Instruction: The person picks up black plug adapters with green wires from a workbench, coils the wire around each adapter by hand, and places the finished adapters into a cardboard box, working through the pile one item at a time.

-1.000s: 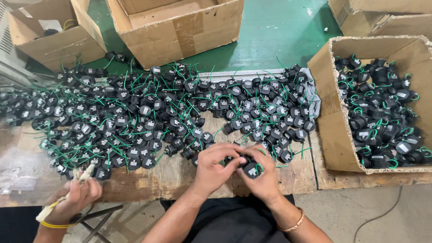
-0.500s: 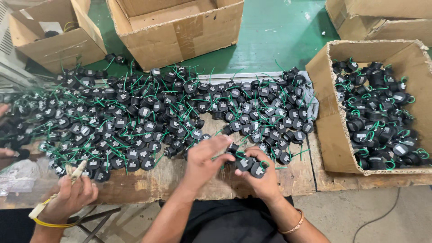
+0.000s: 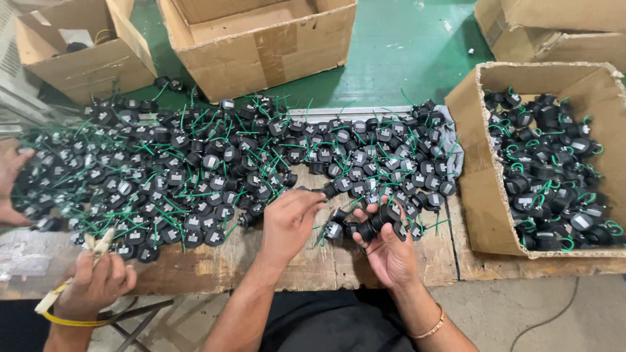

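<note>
Workbench lot, seen from above: wooden bench top (image 3: 287, 267), worn, carrying a broad heap of small black round parts with green wire ties (image 3: 195, 169) that runs from the left edge to the right end of the board. Left hand (image 3: 287, 218): over the near edge of the heap, fingers curled down and pinched on a black part (image 3: 328, 190) at the fingertips. Right hand (image 3: 388, 244): palm up just beside the left, fingers closed around a black round part (image 3: 368, 228) held over the bench, with several loose parts touching it. Right wrist: thin gold-coloured bangle (image 3: 430, 326). Right of the bench: open cardboard box (image 3: 473, 195), tilted toward the bench, filled with the same black parts with green loops. Far side, on the green floor (image 3: 404, 45): large open cardboard box (image 3: 261, 39), a smaller open box (image 3: 72, 52) to the left, another carton (image 3: 554, 29) at the top right. Lower left: a second person's hand (image 3: 94, 280) closed on a pale tool with a yellow cord (image 3: 65, 296); another hand (image 3: 13, 186) at the left edge, touching the heap, grip not clear
</note>
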`<state>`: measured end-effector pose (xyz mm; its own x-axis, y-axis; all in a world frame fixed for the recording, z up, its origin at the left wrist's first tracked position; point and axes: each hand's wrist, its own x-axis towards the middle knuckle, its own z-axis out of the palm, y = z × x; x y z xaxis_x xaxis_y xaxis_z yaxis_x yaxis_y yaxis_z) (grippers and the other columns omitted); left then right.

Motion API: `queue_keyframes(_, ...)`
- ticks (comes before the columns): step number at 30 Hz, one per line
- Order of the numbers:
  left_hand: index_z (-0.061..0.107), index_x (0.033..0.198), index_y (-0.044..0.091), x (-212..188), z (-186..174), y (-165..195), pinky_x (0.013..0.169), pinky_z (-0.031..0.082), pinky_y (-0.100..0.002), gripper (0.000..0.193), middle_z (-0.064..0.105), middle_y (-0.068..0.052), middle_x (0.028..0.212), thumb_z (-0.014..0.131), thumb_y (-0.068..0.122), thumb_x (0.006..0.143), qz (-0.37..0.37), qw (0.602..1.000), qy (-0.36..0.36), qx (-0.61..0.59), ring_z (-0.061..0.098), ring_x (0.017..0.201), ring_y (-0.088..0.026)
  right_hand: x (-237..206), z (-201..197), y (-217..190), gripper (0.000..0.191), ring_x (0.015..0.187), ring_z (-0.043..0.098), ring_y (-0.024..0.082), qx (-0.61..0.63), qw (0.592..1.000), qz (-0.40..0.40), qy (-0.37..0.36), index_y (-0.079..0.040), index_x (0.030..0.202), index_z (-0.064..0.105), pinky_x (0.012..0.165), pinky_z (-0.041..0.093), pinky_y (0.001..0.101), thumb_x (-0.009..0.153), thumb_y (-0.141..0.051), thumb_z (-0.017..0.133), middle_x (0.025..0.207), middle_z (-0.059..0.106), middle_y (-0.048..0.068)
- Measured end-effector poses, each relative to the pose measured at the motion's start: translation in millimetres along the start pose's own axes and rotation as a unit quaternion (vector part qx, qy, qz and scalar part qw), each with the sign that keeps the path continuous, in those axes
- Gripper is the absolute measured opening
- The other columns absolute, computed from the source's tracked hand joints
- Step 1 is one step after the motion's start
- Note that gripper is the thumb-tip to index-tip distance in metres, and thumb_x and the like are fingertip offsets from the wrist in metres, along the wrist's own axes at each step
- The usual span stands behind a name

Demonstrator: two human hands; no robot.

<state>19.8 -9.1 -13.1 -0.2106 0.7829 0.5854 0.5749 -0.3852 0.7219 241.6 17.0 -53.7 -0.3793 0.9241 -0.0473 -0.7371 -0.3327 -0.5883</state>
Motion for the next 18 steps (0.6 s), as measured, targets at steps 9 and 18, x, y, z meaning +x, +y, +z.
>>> queue_keyframes(9, 0.071, 0.103, 0.002, -4.6, 20.0, 37.4, 0.078, 0.061, -0.033, 0.021, 0.073, -0.011, 0.099, 0.074, -0.009, 0.085, 0.039, 0.991, -0.005, -0.131, 0.074, 0.089, -0.026, -13.3, 11.6, 17.5, 0.057, 0.101, 0.065, 0.025, -0.03, 0.991, 0.11, -0.072, -0.008, 0.144, 0.044, 0.068, 0.063, 0.0397, 0.093, -0.004, 0.068, 0.123, 0.057, 0.011)
queue_keyframes(18, 0.07, 0.095, 0.002, -22.0, 5.2, 24.4, 0.088, 0.057, -0.038, 0.02, 0.074, -0.012, 0.106, 0.083, 0.0, 0.08, 0.003, 0.975, -0.071, -0.209, 0.071, 0.099, -0.025, -12.0, -6.3, 22.0, 0.054, 0.097, 0.067, 0.022, -0.043, 0.996, 0.081, 0.008, -0.009, 0.131, 0.047, 0.064, 0.061, 0.038, 0.082, -0.005, 0.067, 0.114, 0.06, 0.008)
